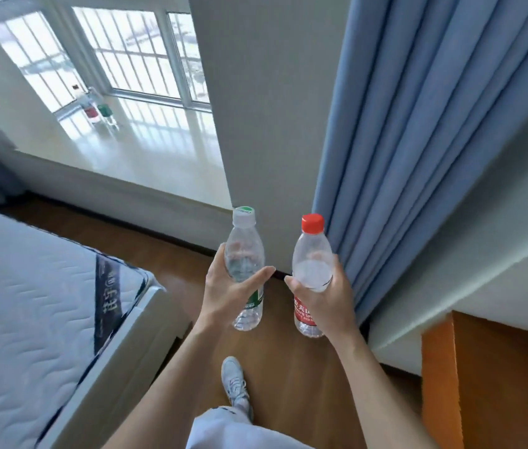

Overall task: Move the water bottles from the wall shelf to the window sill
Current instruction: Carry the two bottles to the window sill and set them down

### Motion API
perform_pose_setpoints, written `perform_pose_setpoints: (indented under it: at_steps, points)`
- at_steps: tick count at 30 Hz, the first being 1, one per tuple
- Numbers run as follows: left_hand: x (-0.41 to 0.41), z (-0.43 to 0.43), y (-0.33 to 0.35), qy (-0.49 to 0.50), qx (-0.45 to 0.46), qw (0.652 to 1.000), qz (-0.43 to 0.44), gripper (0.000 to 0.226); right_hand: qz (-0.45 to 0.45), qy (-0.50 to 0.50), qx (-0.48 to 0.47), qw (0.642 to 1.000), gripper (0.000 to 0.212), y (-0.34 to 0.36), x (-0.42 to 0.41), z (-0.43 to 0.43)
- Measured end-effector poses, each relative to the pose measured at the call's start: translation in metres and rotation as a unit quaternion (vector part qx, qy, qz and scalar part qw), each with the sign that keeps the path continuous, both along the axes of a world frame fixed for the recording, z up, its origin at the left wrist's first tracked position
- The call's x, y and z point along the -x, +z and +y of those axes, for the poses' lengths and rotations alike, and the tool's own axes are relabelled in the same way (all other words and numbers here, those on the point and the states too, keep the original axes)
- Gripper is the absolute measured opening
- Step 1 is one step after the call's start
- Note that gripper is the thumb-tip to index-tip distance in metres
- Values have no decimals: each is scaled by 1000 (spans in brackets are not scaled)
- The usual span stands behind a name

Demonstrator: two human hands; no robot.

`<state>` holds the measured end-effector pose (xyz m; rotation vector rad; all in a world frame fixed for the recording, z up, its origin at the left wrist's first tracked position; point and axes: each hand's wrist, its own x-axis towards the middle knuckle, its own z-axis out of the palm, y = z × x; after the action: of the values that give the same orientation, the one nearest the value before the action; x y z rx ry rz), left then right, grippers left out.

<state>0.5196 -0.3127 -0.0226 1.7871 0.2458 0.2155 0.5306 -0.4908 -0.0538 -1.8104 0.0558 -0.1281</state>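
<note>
This is a bedroom in a home. A quilted mattress (29,303) lies on a pale bed frame (133,345) at the left. A long blue curtain (418,140) hangs near a barred window (133,53) with a wide white window sill (146,147). The floor (288,367) is brown wood.

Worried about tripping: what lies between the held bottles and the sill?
In the head view, only bare wood floor separates the green-label bottle and red-label bottle from the sill; the bed sits left.

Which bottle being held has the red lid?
The clear plastic red-labelled bottle in the right hand. The green-labelled bottle in the left hand has a white lid.
</note>
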Motion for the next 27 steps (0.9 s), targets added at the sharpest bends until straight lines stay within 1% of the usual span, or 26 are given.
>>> perform_pose_setpoints:
  at_steps: [5,9,12,17,25,27]
  points:
    - [-33,72,-5,57,-4,998,-9,49,-3,62,11,998,57,0,-54,72]
    - [-71,129,-10,98,-1,995,-21,50,-14,111,37,993,57,2,-102,134]
    - [-103,175,-12,121,-13,992,-39,48,-17,138,58,989,60,4,-140,183]
    - [-148,246,-10,144,-27,988,-41,43,-17,173,56,983,68,5,-196,257]
    - [-194,315,-20,208,-33,977,-23,52,-1,219,58,974,69,-3,-256,333]
    - [-205,328,-25,219,-32,975,-18,51,2,238,62,969,70,-7,-271,349]
